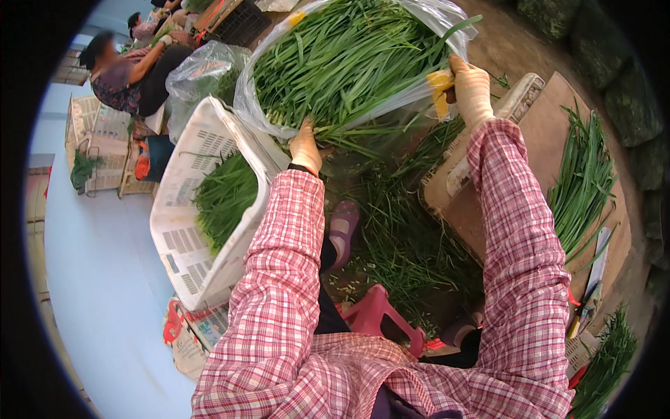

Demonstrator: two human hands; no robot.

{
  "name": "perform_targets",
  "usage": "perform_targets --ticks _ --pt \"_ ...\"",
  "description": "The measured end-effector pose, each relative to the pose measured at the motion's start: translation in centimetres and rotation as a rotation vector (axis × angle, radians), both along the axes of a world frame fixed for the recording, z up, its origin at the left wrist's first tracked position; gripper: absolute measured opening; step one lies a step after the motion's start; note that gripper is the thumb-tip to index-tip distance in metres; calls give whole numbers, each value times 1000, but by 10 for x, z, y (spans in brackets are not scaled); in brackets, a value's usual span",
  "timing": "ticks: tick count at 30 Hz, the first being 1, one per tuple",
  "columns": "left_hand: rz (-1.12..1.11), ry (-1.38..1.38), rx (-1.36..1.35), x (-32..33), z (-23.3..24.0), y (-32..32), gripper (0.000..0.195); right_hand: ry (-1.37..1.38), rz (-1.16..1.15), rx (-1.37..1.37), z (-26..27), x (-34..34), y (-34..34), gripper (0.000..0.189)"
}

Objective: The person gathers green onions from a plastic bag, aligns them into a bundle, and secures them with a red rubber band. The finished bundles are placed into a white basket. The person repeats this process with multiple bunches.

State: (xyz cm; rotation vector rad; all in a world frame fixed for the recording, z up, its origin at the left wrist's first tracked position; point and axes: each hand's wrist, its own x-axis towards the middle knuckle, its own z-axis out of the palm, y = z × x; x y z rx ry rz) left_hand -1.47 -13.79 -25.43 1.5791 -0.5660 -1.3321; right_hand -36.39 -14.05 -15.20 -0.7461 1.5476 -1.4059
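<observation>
A clear plastic bag (246, 89) stands before me, its mouth spread wide and full of long green leaves (350, 57), which look like Chinese chives. My right hand (471, 91) grips the bag's rim at the right, beside a piece of yellow tape (440, 86). At the lower left rim is my left hand (305, 149), its fingers against the stem ends and the bag's edge; whether they close on either is hidden. A white plastic crate (162, 225), tilted, holds more greens (230, 199) left of my left arm.
On the brown board (560, 157) at the right lie a bunch of greens (581, 178) and a knife (598, 262). Loose leaves (413, 235) litter the floor around a pink plastic stool (374, 314). A person (125, 78) sits at the upper left, near another plastic bag (199, 73).
</observation>
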Motion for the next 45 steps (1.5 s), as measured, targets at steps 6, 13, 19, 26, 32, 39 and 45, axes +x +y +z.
perform_targets --ticks 6,13,19,26,32,39,45 --pt "-198 -341 -361 21 -59 10 61 -7 -72 13 -9 0 37 39" --pt "-796 -1471 -246 28 -18 37 95 -195 27 138 -39 -21 14 34" --pt "-529 -559 -168 37 -53 10 79 1328 381 185 -32 19 -8 34" --pt "-580 -1469 -348 18 -53 24 32 684 176 27 -54 10 4 31" --pt "-691 -1772 -245 -22 -31 22 48 1219 277 -69 -89 -54 19 49" --pt "-831 -1533 -102 -42 -5 16 50 1299 310 -25 -86 -81 33 63" --pt "-800 -1106 -99 -55 -20 1 55 1163 348 -46 -121 -141 23 59"
